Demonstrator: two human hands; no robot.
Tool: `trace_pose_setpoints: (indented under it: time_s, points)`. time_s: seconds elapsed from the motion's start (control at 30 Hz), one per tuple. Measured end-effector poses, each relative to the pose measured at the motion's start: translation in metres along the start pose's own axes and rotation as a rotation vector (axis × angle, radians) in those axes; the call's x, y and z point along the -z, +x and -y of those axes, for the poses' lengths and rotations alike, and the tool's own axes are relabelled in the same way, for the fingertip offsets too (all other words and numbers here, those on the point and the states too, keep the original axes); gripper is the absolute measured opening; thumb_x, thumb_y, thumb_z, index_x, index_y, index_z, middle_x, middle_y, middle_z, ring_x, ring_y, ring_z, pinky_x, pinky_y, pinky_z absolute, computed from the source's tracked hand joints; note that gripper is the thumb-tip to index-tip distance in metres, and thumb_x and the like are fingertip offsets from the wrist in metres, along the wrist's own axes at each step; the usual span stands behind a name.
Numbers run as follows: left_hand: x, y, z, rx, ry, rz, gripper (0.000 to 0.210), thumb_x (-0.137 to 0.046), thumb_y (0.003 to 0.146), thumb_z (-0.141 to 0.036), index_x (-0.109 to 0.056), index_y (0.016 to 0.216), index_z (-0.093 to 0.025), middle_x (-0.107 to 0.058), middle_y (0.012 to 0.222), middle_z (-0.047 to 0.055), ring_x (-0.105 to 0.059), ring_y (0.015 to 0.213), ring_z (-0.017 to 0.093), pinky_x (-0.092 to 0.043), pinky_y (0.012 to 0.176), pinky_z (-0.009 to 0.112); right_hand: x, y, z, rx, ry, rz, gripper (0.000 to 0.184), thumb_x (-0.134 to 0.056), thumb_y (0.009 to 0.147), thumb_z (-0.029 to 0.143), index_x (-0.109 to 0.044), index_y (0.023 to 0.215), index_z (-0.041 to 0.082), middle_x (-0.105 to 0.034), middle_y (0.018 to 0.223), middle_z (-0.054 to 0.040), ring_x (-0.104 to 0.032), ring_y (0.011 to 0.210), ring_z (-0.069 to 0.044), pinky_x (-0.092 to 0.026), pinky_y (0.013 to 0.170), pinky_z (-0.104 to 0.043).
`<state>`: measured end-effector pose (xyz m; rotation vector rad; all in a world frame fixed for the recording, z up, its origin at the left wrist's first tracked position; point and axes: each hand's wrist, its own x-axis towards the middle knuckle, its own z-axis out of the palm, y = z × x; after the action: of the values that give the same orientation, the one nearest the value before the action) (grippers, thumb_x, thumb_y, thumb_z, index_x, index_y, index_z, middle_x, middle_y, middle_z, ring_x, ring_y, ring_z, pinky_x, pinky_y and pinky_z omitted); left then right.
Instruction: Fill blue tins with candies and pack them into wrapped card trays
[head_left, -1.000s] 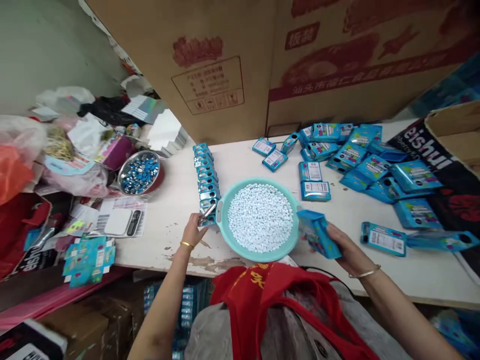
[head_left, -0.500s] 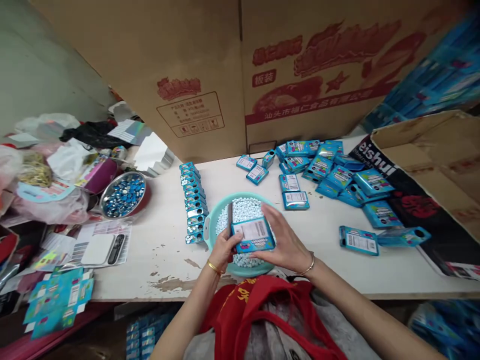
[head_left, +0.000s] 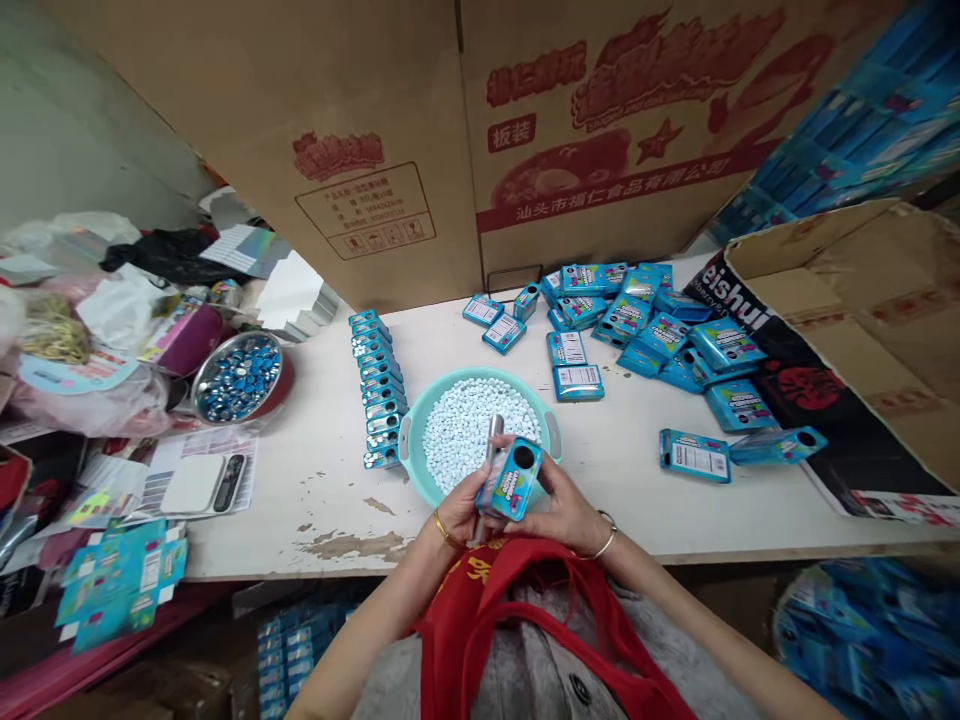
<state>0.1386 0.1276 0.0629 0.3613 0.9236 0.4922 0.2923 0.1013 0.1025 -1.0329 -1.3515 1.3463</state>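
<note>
My left hand (head_left: 463, 508) is closed around a slim metal tube (head_left: 496, 426) and also grips the left side of a small blue box (head_left: 513, 484). A round black hole shows at the box's upper end. On the box's right side, my right hand (head_left: 564, 512) is closed, its fingers partly hidden behind it. Both hands are over the near rim of a turquoise basin (head_left: 421, 385) holding many small white beads (head_left: 459, 432). Left of the basin stands a row of similar blue boxes (head_left: 379, 388), one behind another.
Loose blue boxes (head_left: 664, 338) are heaped at the back right, beside an open carton (head_left: 847, 300). A metal bowl of blue and silver pieces (head_left: 241, 378) and a white scale (head_left: 196, 484) sit at left. A large cardboard box (head_left: 390, 90) walls off the back.
The blue box has been turned, so its end with the black hole now faces up. Both hands have come closer to my body, and the view has shifted slightly.
</note>
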Motion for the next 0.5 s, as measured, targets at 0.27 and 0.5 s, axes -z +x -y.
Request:
trace_pose_setpoints:
  time_s: [0.27,0.5]
  points:
    - [0.066,-0.028,-0.007,-0.603,0.846,-0.937,0.034,-0.060,0.074,-0.053,-0.055,0.075,-0.020,-0.058,0.068,0.001,-0.056,0.063,0.016,-0.045,0.062,0.028,0.059,0.011,-0.052,-0.441,0.106,-0.579,0.044,-0.073,0.064,0.058,-0.062,0.084,0.020,-0.070,0.080,-0.0024,-0.065,0.075,-0.022,-0.056,0.071,-0.037]
    - [0.117,-0.022,0.016,-0.446,0.794,-1.034,0.039,-0.060,0.072,-0.050,-0.059,0.092,-0.017,-0.068,0.088,0.011,-0.064,0.087,0.028,-0.050,0.078,0.039,0.070,0.068,-0.050,-0.642,0.527,-0.453,0.047,-0.082,0.055,0.048,-0.065,0.088,0.019,-0.073,0.080,-0.0007,-0.069,0.071,-0.020,-0.058,0.066,-0.032]
